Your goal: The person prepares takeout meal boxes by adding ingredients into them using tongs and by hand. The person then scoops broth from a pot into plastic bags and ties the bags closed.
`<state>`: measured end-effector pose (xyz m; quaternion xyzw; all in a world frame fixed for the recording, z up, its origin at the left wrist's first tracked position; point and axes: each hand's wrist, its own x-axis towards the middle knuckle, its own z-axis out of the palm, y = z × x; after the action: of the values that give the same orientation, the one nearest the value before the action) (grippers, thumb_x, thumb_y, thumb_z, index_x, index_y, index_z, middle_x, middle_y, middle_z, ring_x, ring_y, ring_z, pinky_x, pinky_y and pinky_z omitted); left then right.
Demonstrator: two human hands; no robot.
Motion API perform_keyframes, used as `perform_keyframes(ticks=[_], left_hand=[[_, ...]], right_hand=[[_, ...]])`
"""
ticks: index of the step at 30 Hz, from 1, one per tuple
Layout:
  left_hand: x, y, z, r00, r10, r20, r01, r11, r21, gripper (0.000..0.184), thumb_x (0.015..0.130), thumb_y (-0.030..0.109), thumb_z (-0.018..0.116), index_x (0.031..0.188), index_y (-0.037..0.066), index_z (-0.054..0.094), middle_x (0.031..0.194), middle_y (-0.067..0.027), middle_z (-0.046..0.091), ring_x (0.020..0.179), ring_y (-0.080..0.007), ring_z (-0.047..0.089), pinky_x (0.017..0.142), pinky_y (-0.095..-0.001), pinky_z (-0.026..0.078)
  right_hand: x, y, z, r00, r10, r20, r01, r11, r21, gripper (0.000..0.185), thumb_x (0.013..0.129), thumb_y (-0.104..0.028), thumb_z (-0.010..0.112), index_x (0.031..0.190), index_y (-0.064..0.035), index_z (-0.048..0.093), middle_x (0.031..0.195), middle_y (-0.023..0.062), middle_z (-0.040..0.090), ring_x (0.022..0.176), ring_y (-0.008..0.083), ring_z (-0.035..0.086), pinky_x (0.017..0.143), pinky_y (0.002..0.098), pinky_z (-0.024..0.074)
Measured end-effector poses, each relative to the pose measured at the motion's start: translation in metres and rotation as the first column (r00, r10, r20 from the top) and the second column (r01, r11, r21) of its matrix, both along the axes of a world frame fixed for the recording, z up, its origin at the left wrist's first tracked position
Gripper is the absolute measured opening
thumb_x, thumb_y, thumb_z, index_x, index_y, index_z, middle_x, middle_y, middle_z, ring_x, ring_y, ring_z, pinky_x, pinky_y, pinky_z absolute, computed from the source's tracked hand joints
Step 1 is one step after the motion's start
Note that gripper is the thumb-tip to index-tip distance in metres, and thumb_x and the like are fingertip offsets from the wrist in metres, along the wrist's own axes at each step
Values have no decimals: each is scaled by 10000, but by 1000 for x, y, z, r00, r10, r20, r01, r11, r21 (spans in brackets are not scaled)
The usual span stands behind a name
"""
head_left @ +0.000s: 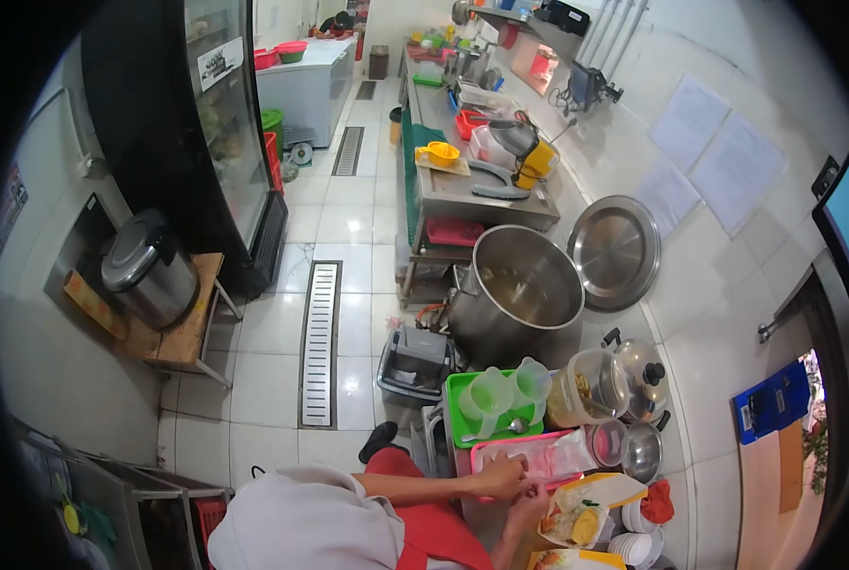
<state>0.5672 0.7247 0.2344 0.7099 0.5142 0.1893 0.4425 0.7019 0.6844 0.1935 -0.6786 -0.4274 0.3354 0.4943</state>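
My left hand (506, 476) reaches over the near edge of a pink tray (482, 452), its fingers closed. Just below it, my right hand (531, 505) is also closed, fingertips near those of the left. Whatever is between the fingers is too small to make out. Clear plastic bags (565, 454) lie in the tray. Close to my right hand is an open paper box (616, 489) with rice and a yellow piece of food (586, 525). A second food box (576, 560) is partly cut off at the bottom edge.
A green tray (461, 418) holds plastic jugs (487, 391). Beyond stand a large steel pot (529, 277), a lidded pot (641, 375) and a food container (586, 388). White cups (632, 548) and a steel bowl (643, 451) are at the right. Someone (337, 24) is far back.
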Motion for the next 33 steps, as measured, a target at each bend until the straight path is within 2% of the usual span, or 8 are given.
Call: perform_keyframes(ticks=[4,7,13,16,21,26,29,33], left_hand=[[6,0,-4,994,91,54,-86,993,-80,328,920,396,569,944,156,792,1327,-26,568,1185,-367,457,927,-594,343],[8,3,-7,996,84,37,-81,993,-84,332,919,410,565,933,170,793,1318,-18,574,1189,-364,453,936,-593,338],[4,12,-27,999,-26,-26,26,1000,-3,306,911,421,581,931,203,796,1296,4,587,1187,-356,460,933,-604,326],[-8,11,-7,996,-73,-46,75,996,42,264,886,402,637,941,200,798,1276,17,610,1189,-345,471,931,-589,327],[-9,12,-14,999,-3,33,-3,980,197,164,779,303,757,857,166,801,1081,-8,724,1109,-317,580,851,-572,358],[-11,19,-13,995,25,95,-34,994,99,171,732,274,792,761,108,767,950,-78,733,839,-292,667,793,-524,401],[-18,22,-9,984,61,165,-71,996,56,224,707,235,798,756,52,678,871,-125,698,727,-304,653,722,-461,432],[-20,17,6,930,-4,368,-66,982,176,280,759,159,753,908,53,541,858,-137,636,796,-299,630,717,-408,460]], right_hand=[[1,5,6,1000,1,-17,-1,1000,-22,42,837,0,641,834,31,669,716,34,567,547,110,478,465,277,354],[-1,4,8,969,10,245,-33,996,87,74,833,-11,626,822,41,677,723,40,557,566,117,474,496,293,372],[-4,-1,30,936,66,346,-62,998,-24,108,798,-10,733,890,45,721,688,16,576,602,105,494,530,272,386],[2,1,31,995,48,91,-42,997,-66,157,786,-27,791,906,53,730,676,-7,589,598,79,484,528,244,373],[4,0,36,997,56,54,-51,993,-103,120,800,-8,778,904,41,744,709,-11,635,629,62,507,563,224,396],[8,0,39,989,128,78,-123,990,-66,126,803,-14,783,909,42,745,707,-13,622,618,64,503,554,222,397],[5,1,42,983,157,94,-153,987,-48,134,814,-33,784,907,53,741,704,-3,612,612,74,517,552,239,417],[11,6,39,975,191,114,-187,981,-50,146,814,-15,759,934,66,738,727,32,650,651,93,573,597,252,471]])
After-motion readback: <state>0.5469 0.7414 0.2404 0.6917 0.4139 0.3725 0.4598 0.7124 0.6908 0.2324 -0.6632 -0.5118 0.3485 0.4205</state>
